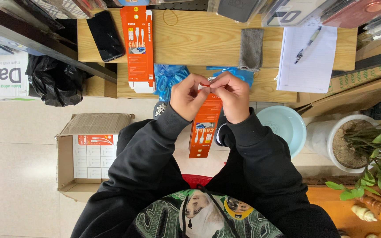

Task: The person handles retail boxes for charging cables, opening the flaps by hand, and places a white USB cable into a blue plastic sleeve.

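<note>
My left hand (189, 96) and my right hand (230, 95) meet in front of me, both pinching the top end of a long orange cable box (203, 128) that hangs down between my forearms. A second orange cable box (138, 46), flattened and open at its white lower flap, lies on the wooden bench (199, 39) to the left of my hands. Blue plastic bags (169, 77) lie on the lower shelf just behind my fingers.
A black phone (106, 35), a grey cloth (251, 48), and a notepad with a pen (307, 55) lie on the bench. A cardboard carton (89, 152) of small white boxes stands on the floor at left. A pale blue basin (283, 125) and potted plant (353, 145) stand right.
</note>
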